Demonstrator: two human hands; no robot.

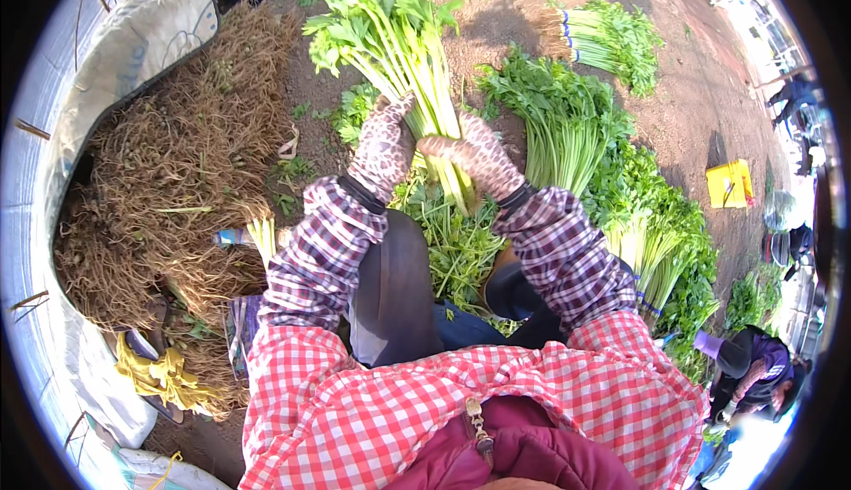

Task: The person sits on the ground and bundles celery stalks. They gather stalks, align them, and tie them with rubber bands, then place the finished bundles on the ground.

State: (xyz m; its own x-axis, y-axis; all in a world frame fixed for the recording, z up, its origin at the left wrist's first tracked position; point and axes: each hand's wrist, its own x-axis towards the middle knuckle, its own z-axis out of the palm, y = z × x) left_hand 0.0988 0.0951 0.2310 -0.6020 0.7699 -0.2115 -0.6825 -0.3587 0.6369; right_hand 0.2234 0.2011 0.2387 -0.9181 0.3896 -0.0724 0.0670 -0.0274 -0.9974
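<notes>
A bunch of celery [425,91] is held up in front of me, leaves pointing away and pale cut ends toward my knees. My left hand [381,146], in a spotted glove, closes on the stalks from the left. From the right, my right hand [479,155] in a matching glove grips them lower down, its thumb across the front. Under the bunch, between my legs, lies a heap of loose celery trimmings and leaves [461,260]. The fingers behind the stalks are partly hidden.
Brown roots [177,153] form a big pile at left. Celery bunches lie at right, one group [567,127] beside my right arm, another with blue ties [607,42] farther off. A yellow crate [729,183] stands beyond. Another person [758,370] crouches at lower right.
</notes>
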